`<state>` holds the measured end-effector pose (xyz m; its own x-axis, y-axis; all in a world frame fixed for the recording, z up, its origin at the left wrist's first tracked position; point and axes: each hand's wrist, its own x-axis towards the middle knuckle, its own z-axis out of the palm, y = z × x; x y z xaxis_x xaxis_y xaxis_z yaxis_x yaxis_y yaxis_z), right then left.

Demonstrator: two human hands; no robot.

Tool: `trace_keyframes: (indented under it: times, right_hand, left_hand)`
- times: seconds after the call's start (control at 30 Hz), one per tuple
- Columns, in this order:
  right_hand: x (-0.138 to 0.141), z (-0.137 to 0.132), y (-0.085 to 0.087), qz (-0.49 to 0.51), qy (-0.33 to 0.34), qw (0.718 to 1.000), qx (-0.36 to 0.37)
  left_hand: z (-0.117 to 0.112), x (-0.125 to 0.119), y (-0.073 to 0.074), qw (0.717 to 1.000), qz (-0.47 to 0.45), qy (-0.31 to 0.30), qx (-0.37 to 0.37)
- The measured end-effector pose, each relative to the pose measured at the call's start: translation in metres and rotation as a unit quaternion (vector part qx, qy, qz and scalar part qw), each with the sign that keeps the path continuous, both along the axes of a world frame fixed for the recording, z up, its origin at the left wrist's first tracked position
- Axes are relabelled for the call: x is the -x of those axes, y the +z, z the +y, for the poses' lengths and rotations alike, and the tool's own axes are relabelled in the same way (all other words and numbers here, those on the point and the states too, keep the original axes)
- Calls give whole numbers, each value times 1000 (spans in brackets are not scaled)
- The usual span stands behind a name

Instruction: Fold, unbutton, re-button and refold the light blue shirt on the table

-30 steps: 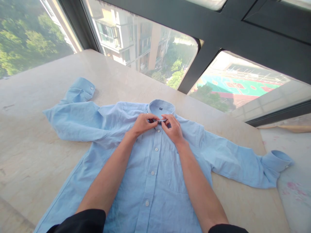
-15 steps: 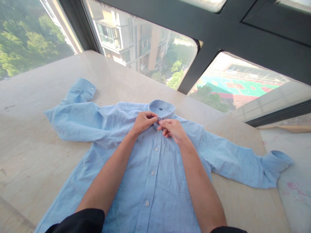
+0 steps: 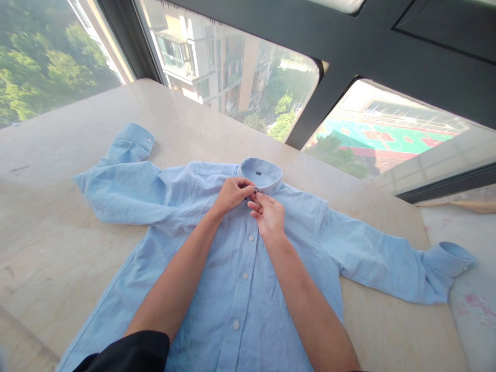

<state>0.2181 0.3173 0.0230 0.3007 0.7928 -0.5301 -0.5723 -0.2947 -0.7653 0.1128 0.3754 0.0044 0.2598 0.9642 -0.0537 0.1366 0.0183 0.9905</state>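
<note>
A light blue button-up shirt (image 3: 217, 268) lies face up on a beige stone counter (image 3: 50, 243), sleeves spread to both sides. Its front buttons are fastened down the placket. My left hand (image 3: 231, 194) pinches the left side of the collar opening at the top button. My right hand (image 3: 267, 213) meets it from the right, fingers pinched on the same spot of the collar (image 3: 260, 173). Both hands touch each other just below the collar band.
The left cuff (image 3: 134, 140) lies far left on the counter, the right cuff (image 3: 449, 258) far right near a pink-stained patch (image 3: 475, 302). Large windows with dark frames (image 3: 349, 46) run along the counter's far edge.
My right hand has turned and shifted slightly left and down, closing in on the top button. My left hand stays pinched at the collar. The shirt has not moved.
</note>
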Motion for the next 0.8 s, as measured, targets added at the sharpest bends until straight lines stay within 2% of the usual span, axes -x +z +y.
trace_keyframes:
  times: [0.37,0.63,0.8]
  right_hand:
    - [-4,4,-3,38,24,999,-3]
    - [-5,7,-7,25,20,1000,0]
    - [-2,6,-7,2,10,1000,-18]
  left_hand:
    - [5,7,1,999,-22,-42,24]
    - [4,7,2,997,-35,-57,36]
    - [1,8,2,996,-70,-60,17]
